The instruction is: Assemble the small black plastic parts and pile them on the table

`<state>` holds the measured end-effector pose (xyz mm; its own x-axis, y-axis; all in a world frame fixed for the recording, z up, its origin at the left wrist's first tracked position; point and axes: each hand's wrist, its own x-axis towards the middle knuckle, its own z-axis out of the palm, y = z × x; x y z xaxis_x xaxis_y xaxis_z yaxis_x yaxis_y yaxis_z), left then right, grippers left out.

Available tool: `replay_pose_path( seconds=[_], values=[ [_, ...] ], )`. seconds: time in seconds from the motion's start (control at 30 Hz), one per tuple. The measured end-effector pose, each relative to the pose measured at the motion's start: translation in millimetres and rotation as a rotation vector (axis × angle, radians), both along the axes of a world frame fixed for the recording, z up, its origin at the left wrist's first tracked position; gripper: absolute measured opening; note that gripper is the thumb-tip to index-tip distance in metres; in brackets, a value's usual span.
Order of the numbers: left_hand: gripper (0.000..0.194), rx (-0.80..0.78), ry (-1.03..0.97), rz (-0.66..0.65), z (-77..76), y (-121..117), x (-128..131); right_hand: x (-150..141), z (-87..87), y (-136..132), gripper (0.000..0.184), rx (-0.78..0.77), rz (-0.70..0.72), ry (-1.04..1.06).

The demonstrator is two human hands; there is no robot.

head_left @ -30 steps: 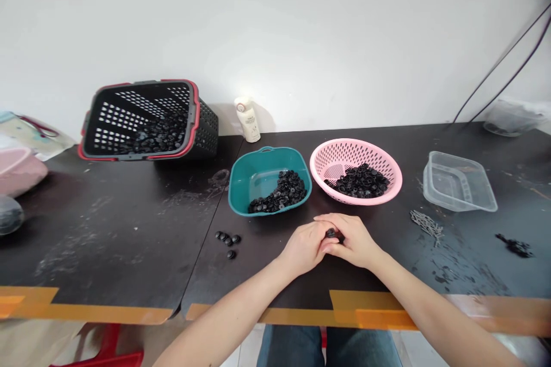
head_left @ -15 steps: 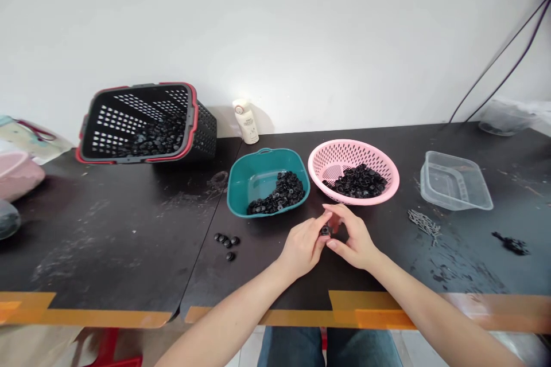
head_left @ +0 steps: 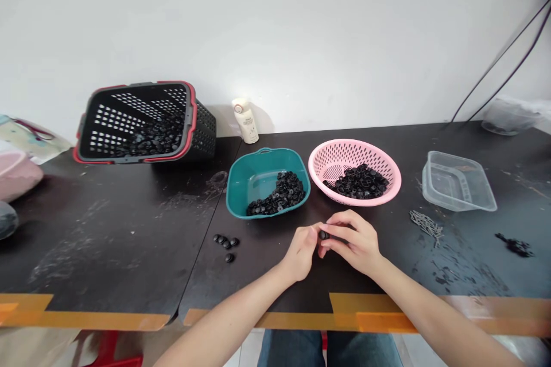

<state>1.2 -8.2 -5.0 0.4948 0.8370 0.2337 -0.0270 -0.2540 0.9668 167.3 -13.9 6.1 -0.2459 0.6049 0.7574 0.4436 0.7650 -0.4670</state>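
Running along the near edge of the dark surface (head_left: 138, 264), orange tape (head_left: 301, 320) lies just below the person's forearms. Beyond it, the two hands meet at the fingertips, with one small black piece (head_left: 323, 235) between them. The grip of the right hand (head_left: 358, 242) is pinching that piece: it sits at the very tips, between thumb and index finger, well out from the palm. The left hand (head_left: 300, 251) reaches it from the other side, its fingertips right beside the piece; the contact is partly hidden, so whether its grip also clasps the piece I cannot tell. Off to the left lie some loose round pieces (head_left: 226, 243), and to the right a dark clump (head_left: 514, 245) and a heap of grey pins (head_left: 426, 223). Farther back, a teal basin (head_left: 233, 195) and a pink basket (head_left: 329, 156) stand side by side, both holding black parts, with a clear tub (head_left: 458, 180) to their right. By the wall (head_left: 275, 28) are a tilted, red-rimmed dark basket (head_left: 205, 132) of black parts and a white bottle (head_left: 247, 121).
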Motion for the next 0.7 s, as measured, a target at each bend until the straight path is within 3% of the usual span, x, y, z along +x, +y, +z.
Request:
replay_pose_path(
  seconds=[0.13, 0.23, 0.47, 0.7],
  values=[
    [0.064, -0.420, -0.135, -0.154, 1.6, 5, 5, -2, 2.9, 1, 0.019, -0.034, 0.029, 0.042],
    [0.062, -0.601, -0.194, -0.242, 7.3, 7, 6, -3, 5.2, 1, 0.012, -0.095, 0.034, 0.075],
    [0.059, -0.824, -0.290, -0.469, 20.6, 12, -1, -2, 6.8, 2, 0.009, -0.202, 0.075, 0.098],
    [0.056, -0.933, -0.318, -0.506, 21.7, 15, -3, 1, 2.8, 3, 0.024, -0.316, 0.191, 0.117]
  ],
)
